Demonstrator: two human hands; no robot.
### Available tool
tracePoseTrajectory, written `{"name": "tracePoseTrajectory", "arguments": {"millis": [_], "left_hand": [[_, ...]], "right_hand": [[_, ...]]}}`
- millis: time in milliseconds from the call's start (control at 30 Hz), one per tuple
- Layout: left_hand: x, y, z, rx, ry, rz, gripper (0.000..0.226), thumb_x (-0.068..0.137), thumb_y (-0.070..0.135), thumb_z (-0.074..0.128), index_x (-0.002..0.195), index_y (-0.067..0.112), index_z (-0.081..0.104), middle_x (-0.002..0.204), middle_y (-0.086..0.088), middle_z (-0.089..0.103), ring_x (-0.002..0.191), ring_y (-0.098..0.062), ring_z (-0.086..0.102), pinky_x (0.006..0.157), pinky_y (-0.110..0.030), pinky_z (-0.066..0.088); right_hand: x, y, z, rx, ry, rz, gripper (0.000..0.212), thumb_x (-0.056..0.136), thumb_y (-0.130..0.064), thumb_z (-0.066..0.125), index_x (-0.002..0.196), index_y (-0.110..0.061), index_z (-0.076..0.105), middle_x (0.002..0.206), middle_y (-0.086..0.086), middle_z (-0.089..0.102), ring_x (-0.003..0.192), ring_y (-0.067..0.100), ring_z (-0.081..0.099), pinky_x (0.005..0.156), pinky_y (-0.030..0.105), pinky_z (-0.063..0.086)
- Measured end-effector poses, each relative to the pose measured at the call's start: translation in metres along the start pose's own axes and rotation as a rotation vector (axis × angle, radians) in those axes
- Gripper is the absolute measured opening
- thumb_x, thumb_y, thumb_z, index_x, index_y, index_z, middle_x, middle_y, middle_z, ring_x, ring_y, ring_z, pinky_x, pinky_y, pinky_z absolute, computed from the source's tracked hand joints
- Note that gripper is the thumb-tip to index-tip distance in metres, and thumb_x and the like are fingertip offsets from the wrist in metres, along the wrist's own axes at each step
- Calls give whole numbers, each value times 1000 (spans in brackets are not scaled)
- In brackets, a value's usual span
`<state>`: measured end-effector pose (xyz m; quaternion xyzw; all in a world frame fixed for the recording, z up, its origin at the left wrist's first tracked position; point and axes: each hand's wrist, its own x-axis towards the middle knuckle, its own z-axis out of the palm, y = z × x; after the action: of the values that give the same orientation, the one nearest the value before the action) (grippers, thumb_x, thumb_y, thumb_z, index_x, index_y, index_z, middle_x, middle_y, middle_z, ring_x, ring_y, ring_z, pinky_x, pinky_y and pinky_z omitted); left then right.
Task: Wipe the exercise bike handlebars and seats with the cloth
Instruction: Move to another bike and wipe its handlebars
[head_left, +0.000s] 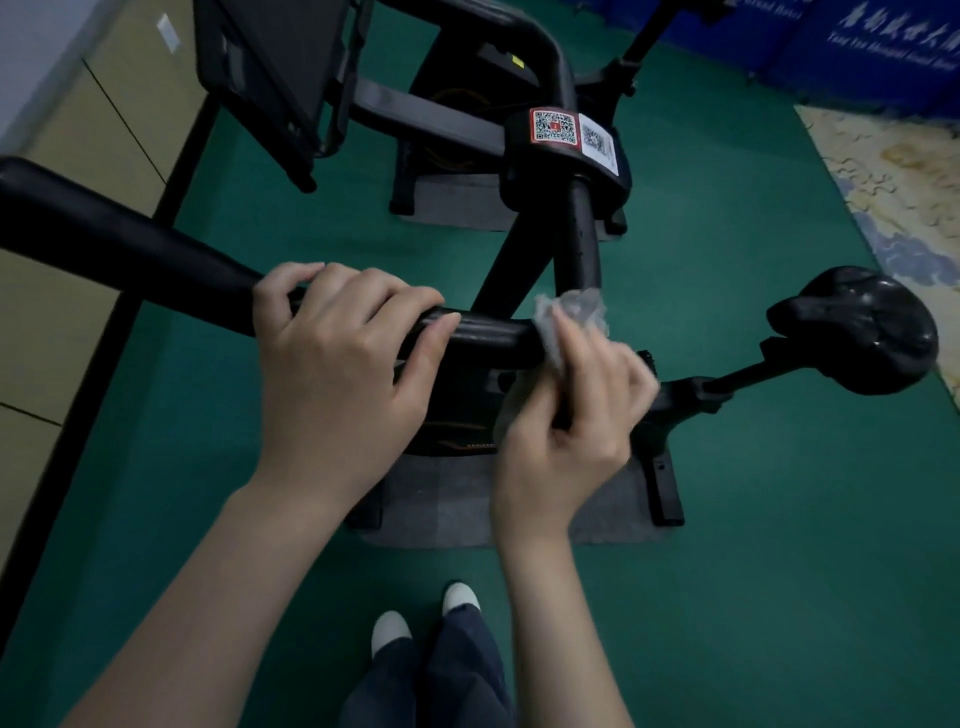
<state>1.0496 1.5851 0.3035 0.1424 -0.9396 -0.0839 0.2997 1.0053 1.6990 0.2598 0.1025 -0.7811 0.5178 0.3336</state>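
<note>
A black handlebar (130, 244) of the exercise bike runs from the left edge to the middle of the head view. My left hand (343, 353) grips it from above, fingers curled over the bar. Just to the right, my right hand (576, 421) holds a crumpled grey cloth (571, 312) wrapped against the bar where it meets the upright post (579, 234). The cloth's lower part is hidden by my fingers. The black seat (862, 327) sits on its stem at the right, untouched.
A second bike's frame and console (280, 67) stand behind, with QR stickers (556, 127) on the stem clamp. Green floor all around, a grey mat (441, 514) under the bike, a wall at left, a patterned rug (904, 176) at right. My feet are below.
</note>
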Motion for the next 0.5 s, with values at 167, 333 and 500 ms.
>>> {"name": "tracePoseTrajectory", "arguments": {"millis": [167,333,500], "left_hand": [[-1,-1,1,3,5,1,27,98,38,48,98,21,70,90,6,66,89,-19,59,93,-35,23],[-1,-2,2,7,32,15,27,98,37,49,97,21,70,89,6,66,88,-20,59,91,-35,24],[-1,-1,4,5,51,9,26,97,36,49,96,20,70,88,6,66,87,-20,59,91,-35,24]], "right_hand": [[26,3,-4,57,-48,122,21,89,1,59,104,-9,71,103,-5,68,99,22,54,87,14,40],[36,6,-19,94,-241,31,23,86,2,64,108,-5,64,97,7,69,88,22,62,79,27,49],[69,0,-17,-44,-401,-49,9,85,-9,67,91,-15,65,83,-8,61,84,20,60,73,10,40]]}}
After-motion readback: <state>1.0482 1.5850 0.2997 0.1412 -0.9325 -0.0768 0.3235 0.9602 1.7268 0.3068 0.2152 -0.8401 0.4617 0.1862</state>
